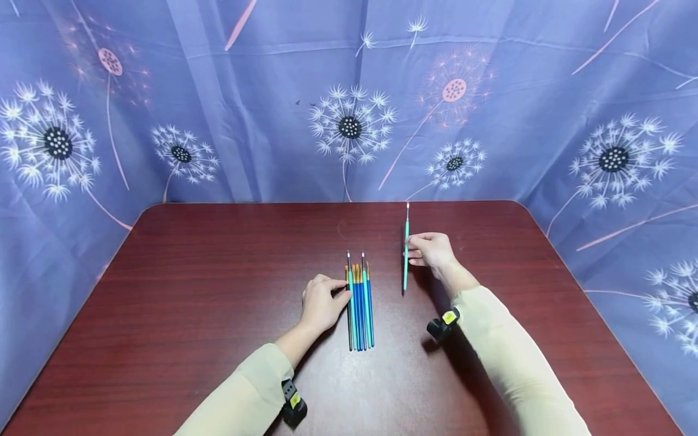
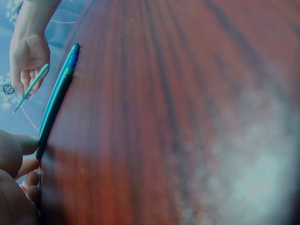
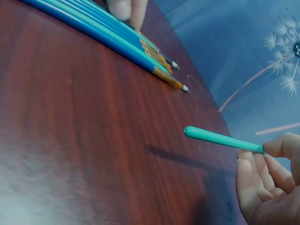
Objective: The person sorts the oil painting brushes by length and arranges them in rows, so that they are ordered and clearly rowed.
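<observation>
A row of paintbrushes [image 1: 358,309] with blue, teal and black handles lies side by side on the table, bristles pointing away. My left hand [image 1: 323,304] is at the row's left edge, thumb and index finger pinching the outermost dark-handled brush near its ferrule. To the right of the row, my right hand [image 1: 433,249] pinches a teal paintbrush [image 1: 406,254] between thumb and fingers, its white tip pointing away. In the right wrist view that brush's teal handle [image 3: 220,138] is raised above the table and casts a shadow; the hand hides its tip end there.
The dark red wooden table [image 1: 218,254] reaches back to a blue curtain [image 1: 262,121] with a dandelion print, which surrounds it at the back and sides. A small black camera [image 1: 443,324] is worn on the right wrist, another camera [image 1: 294,406] on the left.
</observation>
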Demonstrator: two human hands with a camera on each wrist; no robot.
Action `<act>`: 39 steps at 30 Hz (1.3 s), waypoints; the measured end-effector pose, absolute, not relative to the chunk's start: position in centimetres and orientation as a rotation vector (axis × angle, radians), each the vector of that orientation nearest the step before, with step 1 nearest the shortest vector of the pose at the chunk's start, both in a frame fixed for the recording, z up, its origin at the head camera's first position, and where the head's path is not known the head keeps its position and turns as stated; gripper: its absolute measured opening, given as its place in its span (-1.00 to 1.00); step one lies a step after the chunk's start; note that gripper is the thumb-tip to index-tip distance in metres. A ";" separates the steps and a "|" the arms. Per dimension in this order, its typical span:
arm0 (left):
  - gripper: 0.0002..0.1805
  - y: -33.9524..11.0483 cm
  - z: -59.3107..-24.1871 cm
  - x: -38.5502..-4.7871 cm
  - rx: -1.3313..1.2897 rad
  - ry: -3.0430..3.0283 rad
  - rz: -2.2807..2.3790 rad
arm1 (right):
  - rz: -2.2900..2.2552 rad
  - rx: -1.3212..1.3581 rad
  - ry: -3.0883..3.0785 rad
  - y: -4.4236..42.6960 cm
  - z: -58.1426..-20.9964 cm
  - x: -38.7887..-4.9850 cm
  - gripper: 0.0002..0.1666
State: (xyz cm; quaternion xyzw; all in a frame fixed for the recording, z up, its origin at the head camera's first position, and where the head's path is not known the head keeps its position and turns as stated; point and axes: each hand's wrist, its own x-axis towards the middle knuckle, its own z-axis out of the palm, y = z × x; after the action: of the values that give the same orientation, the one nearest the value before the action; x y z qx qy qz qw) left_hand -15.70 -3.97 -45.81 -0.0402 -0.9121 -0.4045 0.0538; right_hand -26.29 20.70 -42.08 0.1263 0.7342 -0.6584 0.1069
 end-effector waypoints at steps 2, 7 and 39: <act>-0.69 -4.0 -45.8 -15.7 -0.125 -2.773 -1.223 | -1.928 0.381 2.173 20.8 -42.2 -26.8 -0.61; -0.69 -4.0 -45.8 -15.6 -0.111 -2.777 -1.231 | -1.884 0.408 2.224 21.1 -42.4 -28.2 -0.62; -0.70 -3.9 -45.9 -15.7 -0.107 -2.753 -1.229 | -1.490 0.406 2.555 20.3 -43.2 -33.0 -0.70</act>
State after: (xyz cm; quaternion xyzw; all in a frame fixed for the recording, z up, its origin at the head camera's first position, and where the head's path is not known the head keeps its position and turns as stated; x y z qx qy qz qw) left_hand -15.69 -3.87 -45.88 -0.0354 -0.9108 -0.4067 0.0624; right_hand -32.97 20.30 -43.25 0.1355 0.8532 -0.4976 0.0779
